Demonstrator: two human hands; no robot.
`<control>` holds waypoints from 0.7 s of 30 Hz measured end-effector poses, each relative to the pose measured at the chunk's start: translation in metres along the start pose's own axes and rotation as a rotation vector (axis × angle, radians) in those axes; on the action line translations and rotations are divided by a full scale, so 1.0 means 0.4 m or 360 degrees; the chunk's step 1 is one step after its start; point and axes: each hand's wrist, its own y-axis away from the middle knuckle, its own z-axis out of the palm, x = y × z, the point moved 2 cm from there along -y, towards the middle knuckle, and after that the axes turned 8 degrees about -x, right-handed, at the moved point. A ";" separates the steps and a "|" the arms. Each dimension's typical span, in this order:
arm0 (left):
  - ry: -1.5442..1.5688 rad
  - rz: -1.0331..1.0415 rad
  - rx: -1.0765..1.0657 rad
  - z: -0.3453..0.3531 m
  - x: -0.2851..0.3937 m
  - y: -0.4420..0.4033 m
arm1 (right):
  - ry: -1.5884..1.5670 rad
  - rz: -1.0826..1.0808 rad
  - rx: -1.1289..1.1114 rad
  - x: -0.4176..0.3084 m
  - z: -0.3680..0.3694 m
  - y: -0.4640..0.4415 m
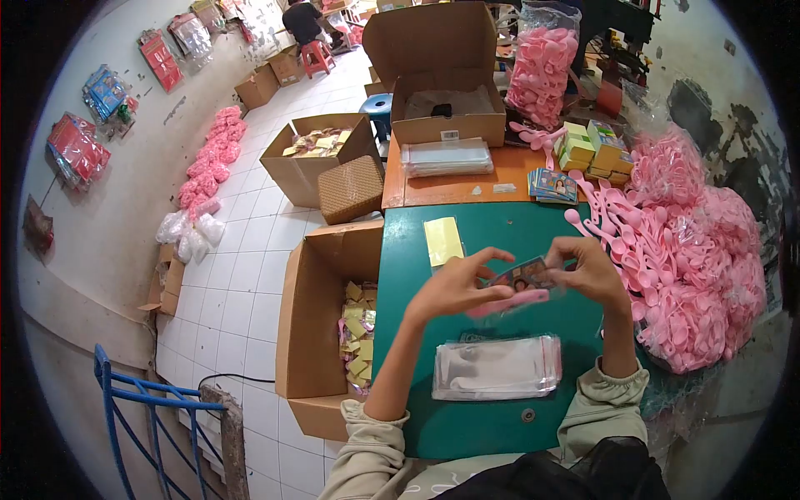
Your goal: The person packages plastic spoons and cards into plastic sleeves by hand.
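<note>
Above the green table, my left hand [462, 285] and my right hand [582, 268] are closed on a small transparent plastic bag with a picture card [525, 273] and a pink spoon [530, 297]. Part of this bag is blurred and hidden by my fingers. The left thumb and fingers pinch one side; the right fingers grip the opposite end near the card. Below them lies a stack of transparent plastic bags [497, 368]. Just beyond my left hand is a yellow card packet [443, 241].
Loose pink spoons [621, 225] and bagged ones [708, 292] crowd the right. A stack of picture cards [553, 185] and small boxes [593, 150] stand behind. An open carton [321, 325] with packed pieces sits left of the table. A person [303, 23] sits far back.
</note>
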 end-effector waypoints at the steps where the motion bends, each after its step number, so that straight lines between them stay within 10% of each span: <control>1: -0.0020 0.0021 -0.0093 -0.014 -0.021 0.006 | 0.0006 -0.0014 0.0057 -0.003 -0.006 -0.001; 9: 0.0461 0.0044 0.0007 -0.025 -0.019 0.019 | -0.0329 0.0187 -0.0205 0.011 -0.015 0.002; 17: 0.0621 0.0241 -0.0011 -0.011 -0.044 0.008 | -0.0080 -0.0109 0.0226 0.039 -0.018 -0.022; 21: 0.0611 -0.0195 0.0366 0.037 -0.145 -0.024 | 0.0472 -0.0196 0.0846 0.054 0.036 -0.065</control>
